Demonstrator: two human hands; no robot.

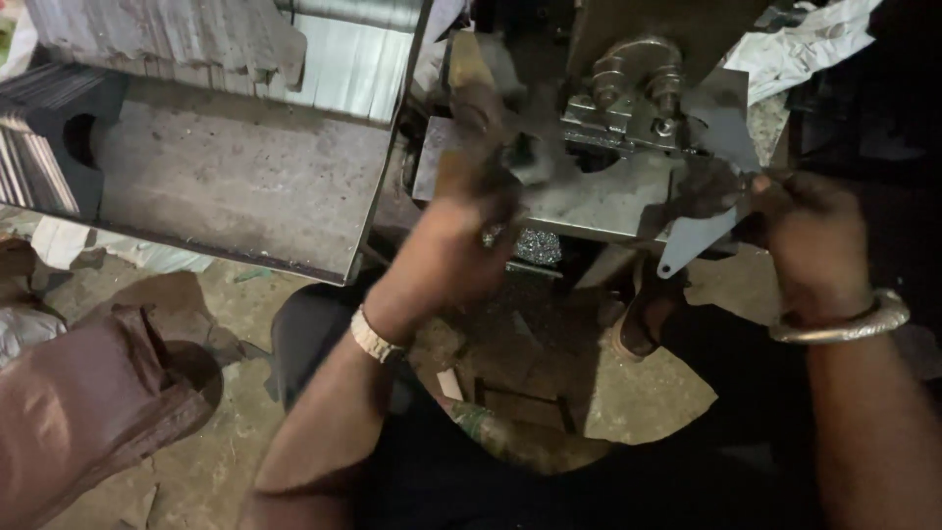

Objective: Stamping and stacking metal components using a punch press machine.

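My right hand (810, 231) grips a flat, pale grey sheet-metal piece (699, 238) with a rounded lower tip, held at the right edge of a small press machine (628, 98). My left hand (461, 231) is blurred in front of the machine's steel bed (589, 201); its fingers look curled near a small dark piece of metal (525, 157), and whether it holds that piece is unclear. A bangle circles my right wrist and a band circles my left.
A flat steel tray table (235, 182) stands at the left, with stacked thin metal sheets (39, 147) on its left edge and more sheets (196, 34) behind. A brown cloth bundle (88, 402) lies at lower left. A sandalled foot (643, 324) rests on the dirt floor.
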